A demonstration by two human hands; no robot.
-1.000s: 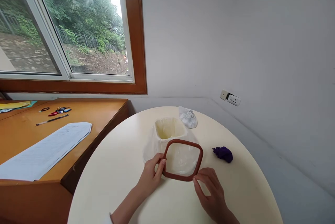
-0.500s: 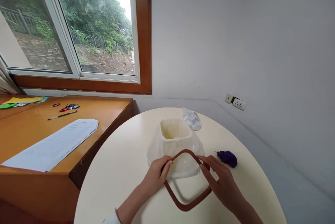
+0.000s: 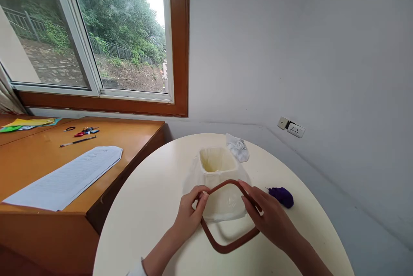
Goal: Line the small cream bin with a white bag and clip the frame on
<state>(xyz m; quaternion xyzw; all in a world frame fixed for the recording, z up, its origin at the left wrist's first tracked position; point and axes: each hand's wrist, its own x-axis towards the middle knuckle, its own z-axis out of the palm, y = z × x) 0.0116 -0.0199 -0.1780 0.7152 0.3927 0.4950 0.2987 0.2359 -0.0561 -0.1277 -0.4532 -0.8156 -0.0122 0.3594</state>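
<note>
A brown, rounded-square rim ring [image 3: 225,248] is held tilted above the front of the round table. My left hand [image 3: 190,211] grips its left side between thumb and fingers. On the opposite side, my right hand [image 3: 266,209] has its thumb and fingers closed around the frame. Just behind the ring stands a cream-coloured trash bin [image 3: 211,175], lined with a translucent white plastic bag [image 3: 193,177] whose edge is folded out over the rim and hangs down around it. The ring's upper edge overlaps the bag in view; whether they touch I cannot tell.
On the round cream table [image 3: 145,207], a bunched white bag [image 3: 238,149] lies behind the bin and a dark purple bundle [image 3: 282,196] lies right of my right hand. A wooden desk [image 3: 129,132] at left holds papers [image 3: 69,177], a pen [image 3: 78,141] and scissors [image 3: 85,131].
The ring has shifted slightly up and left, toward the bin. Both hands moved with it, my right fingers sliding a little farther along the upper right side.
</note>
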